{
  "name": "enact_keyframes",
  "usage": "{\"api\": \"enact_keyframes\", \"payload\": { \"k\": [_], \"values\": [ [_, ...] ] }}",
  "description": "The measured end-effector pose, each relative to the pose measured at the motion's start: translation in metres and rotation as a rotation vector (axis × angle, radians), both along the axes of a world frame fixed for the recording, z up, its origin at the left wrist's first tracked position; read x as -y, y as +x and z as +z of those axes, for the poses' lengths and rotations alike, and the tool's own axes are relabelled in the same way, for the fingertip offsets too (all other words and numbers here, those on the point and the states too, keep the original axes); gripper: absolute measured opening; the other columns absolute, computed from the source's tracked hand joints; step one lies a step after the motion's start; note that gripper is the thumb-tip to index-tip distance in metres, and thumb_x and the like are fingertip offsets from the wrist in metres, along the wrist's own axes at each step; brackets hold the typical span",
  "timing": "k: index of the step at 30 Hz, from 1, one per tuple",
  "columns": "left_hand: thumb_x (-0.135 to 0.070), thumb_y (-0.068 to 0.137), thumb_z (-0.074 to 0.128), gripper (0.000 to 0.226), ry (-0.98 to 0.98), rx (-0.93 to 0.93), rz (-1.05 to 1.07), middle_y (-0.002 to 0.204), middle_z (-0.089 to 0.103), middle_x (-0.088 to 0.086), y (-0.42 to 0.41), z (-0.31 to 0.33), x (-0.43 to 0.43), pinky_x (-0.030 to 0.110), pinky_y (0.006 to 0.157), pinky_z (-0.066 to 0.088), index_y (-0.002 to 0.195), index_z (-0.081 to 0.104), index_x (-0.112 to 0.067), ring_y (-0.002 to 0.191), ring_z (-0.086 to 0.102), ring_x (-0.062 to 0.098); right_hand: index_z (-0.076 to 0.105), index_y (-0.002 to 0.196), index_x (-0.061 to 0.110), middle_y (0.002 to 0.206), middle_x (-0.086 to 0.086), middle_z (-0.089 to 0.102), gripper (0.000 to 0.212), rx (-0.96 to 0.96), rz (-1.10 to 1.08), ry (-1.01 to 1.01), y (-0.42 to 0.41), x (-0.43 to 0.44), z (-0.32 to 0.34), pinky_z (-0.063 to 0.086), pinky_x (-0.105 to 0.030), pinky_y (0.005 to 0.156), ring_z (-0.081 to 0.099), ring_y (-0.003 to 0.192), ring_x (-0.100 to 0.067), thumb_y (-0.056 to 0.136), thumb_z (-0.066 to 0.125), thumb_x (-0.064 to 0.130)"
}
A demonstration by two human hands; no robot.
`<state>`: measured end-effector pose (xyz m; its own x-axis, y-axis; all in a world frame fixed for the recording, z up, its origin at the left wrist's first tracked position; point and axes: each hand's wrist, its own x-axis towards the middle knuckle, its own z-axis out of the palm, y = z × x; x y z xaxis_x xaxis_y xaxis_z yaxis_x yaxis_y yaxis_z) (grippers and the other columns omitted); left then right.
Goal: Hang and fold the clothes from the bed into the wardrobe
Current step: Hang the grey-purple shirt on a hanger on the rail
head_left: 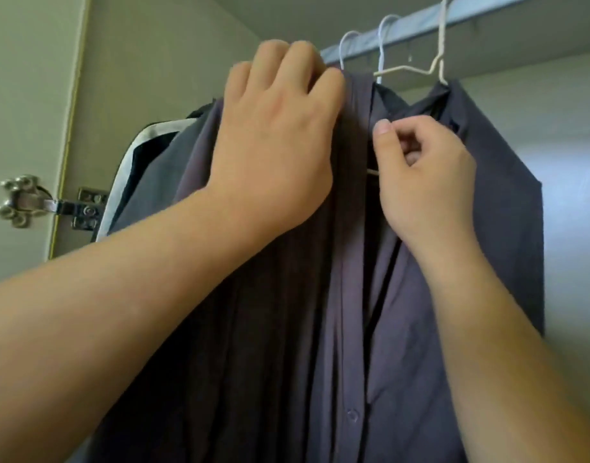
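the dark shirt (287,329) hangs from the rail (487,23) at 1 o'clock. left hand (280,128) curls over its shoulder; right hand (424,175), 3 o'clock of it, pinches the front edge. soft, light cloth, likely slippy: hold the collar.

3 white wire hangers (400,67) hook over the pale blue rail (470,15). Below the rail hangs a grey-purple shirt (287,312), open down the front, with 1 button showing low on its placket. My left hand (277,138) grips its top just under the rail, and my right hand (424,182) pinches its front edge lower down. Furthest left along the rail hangs a dark garment (153,152) with white trim.
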<state>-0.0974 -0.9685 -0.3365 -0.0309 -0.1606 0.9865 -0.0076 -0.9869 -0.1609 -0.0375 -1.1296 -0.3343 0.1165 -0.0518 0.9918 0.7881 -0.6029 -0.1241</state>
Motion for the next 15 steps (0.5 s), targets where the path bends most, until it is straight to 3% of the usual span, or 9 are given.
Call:
{"api": "enact_keyframes", "payload": {
  "k": [3,5,9,12,15],
  "values": [
    [-0.018,0.087,0.043,0.035,-0.106,-0.099,-0.009,0.123,0.057,0.009,0.000,0.024,-0.014,0.046,0.090,0.038,0.119,0.058,-0.015,0.114,0.050,0.037,0.056,0.075,0.021,0.076,-0.001,0.055,0.031,0.043,-0.056,-0.077,-0.004,-0.010,0.024,0.029,-0.022,0.068,0.050,0.074,-0.014,0.097,0.054,0.043],
    [-0.022,0.095,0.044,0.032,-0.174,-0.211,-0.087,0.119,0.060,0.010,0.001,0.037,-0.019,0.049,0.090,0.045,0.123,0.058,-0.016,0.109,0.054,0.038,0.057,0.075,0.014,0.074,-0.002,0.056,0.035,0.019,-0.056,-0.124,-0.005,-0.015,0.033,0.030,-0.027,0.066,0.048,0.071,-0.016,0.096,0.056,0.042],
    [-0.031,0.097,0.047,0.027,-0.186,-0.297,-0.101,0.099,0.067,0.010,0.000,0.057,-0.024,0.042,0.074,0.049,0.104,0.069,-0.016,0.092,0.059,0.038,0.063,0.087,0.015,0.070,-0.001,0.062,0.031,-0.074,-0.004,-0.171,-0.008,-0.020,0.042,0.043,-0.033,0.069,0.056,0.070,-0.018,0.096,0.058,0.044],
    [-0.037,0.094,0.051,0.031,-0.112,-0.368,-0.159,0.093,0.069,0.010,-0.005,0.071,-0.021,0.040,0.073,0.052,0.097,0.071,-0.014,0.088,0.061,0.039,0.063,0.087,0.027,0.065,0.007,0.064,0.017,-0.103,0.099,-0.068,-0.006,-0.012,0.052,0.054,-0.037,0.073,0.063,0.069,-0.015,0.095,0.059,0.042],
    [-0.037,0.094,0.054,0.031,-0.061,-0.451,-0.196,0.098,0.071,0.011,-0.004,0.084,-0.014,0.042,0.081,0.055,0.100,0.073,-0.013,0.092,0.063,0.037,0.062,0.085,0.025,0.074,0.004,0.066,0.017,-0.007,0.025,0.101,-0.004,0.012,0.070,0.051,-0.032,0.076,0.064,0.076,-0.018,0.094,0.058,0.038]
  ]
}}
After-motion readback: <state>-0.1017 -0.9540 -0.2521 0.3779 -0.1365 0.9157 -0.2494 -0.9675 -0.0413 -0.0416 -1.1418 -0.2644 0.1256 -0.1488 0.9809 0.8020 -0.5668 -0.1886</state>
